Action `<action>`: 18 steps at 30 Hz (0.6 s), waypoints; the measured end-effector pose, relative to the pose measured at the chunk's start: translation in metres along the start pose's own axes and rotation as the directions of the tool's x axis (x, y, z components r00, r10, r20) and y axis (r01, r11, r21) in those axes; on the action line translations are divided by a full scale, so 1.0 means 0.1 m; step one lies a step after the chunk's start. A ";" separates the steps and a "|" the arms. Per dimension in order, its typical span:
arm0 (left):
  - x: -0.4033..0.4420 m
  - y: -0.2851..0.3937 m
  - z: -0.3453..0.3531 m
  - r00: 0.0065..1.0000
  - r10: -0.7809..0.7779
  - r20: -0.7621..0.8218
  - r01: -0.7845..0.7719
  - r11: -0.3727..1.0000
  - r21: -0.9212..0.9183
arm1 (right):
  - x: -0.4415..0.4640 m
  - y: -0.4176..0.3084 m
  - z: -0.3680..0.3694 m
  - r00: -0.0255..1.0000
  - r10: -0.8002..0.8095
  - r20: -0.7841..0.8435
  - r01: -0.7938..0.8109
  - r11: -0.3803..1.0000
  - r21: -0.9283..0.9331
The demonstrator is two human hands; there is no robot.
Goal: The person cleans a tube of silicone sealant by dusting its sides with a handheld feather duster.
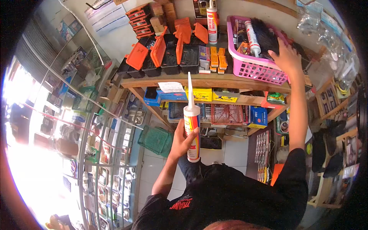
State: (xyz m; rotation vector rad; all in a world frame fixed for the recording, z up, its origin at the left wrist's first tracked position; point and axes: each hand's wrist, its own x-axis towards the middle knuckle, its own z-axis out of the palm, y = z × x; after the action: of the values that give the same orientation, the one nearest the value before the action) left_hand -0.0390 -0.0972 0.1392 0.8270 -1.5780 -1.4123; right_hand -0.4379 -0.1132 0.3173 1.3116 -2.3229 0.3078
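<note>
My left hand (181,141) is wrapped round a silicone sealant tube (192,126), held upright with its long white nozzle pointing up. My right hand (288,57) reaches over the right side of a pink plastic basket (257,69), thumb and fingers apart against a black furry thing (265,35). Whether it presses on that thing or only touches it is hard to see. Another sealant tube (252,38) leans in the basket with its tip downward. A third sealant tube (212,23) stands upright on the table behind, left of the basket.
Black bins with orange lids (157,51) line the wooden table (214,81), beside small orange boxes (218,59). Lower shelves hold a red basket (227,114) and a blue 3M box (258,116). A green basket (155,140) stands left, near glass display shelves (115,168).
</note>
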 end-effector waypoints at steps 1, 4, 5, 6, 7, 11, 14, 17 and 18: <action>0.02 0.00 0.02 1.000 -0.023 0.005 0.024 0.998 -0.060 | -0.15 -0.11 -0.17 0.994 -0.017 -0.106 0.010 0.998 -0.067; 0.07 0.01 0.05 0.997 -0.068 0.024 0.070 0.988 -0.138 | -0.50 -0.37 -0.44 0.890 -0.368 -0.269 0.446 0.826 0.345; 0.10 0.02 0.07 0.996 -0.079 0.037 0.084 0.986 -0.147 | -0.64 -0.51 -0.48 0.842 -0.451 -0.297 0.540 0.683 0.493; 0.12 0.04 0.10 0.999 -0.042 0.025 0.044 0.998 -0.055 | -0.81 -0.67 -0.46 0.851 -0.478 -0.219 0.490 0.569 0.661; 0.15 0.09 0.15 1.000 -0.002 0.021 0.001 0.999 0.039 | -0.97 -0.82 -0.41 0.846 -0.512 -0.146 0.405 0.440 0.801; 0.37 0.31 0.37 0.970 0.241 -0.009 -0.236 0.957 0.171 | -1.27 -1.15 -0.33 0.706 -0.703 0.077 0.218 0.321 0.922; 0.68 0.50 0.38 0.856 0.517 0.008 -0.474 0.779 0.411 | -1.17 -1.30 -0.43 0.708 -0.706 -0.016 0.380 0.362 0.851; 1.02 0.90 0.41 0.781 0.624 -0.025 -0.544 0.699 0.464 | -0.89 -1.35 -0.80 0.733 -0.657 -0.179 0.472 0.302 0.828; 1.18 1.01 0.45 0.729 0.682 -0.057 -0.593 0.671 0.444 | -0.80 -1.36 -0.89 0.740 -0.625 -0.249 0.529 0.311 0.790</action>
State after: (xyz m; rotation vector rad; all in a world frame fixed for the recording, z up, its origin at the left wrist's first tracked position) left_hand -0.1241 -0.1679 0.2571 0.5259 -1.7640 -0.4674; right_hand -0.2621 -0.0879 0.3520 2.5721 -1.5200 1.2185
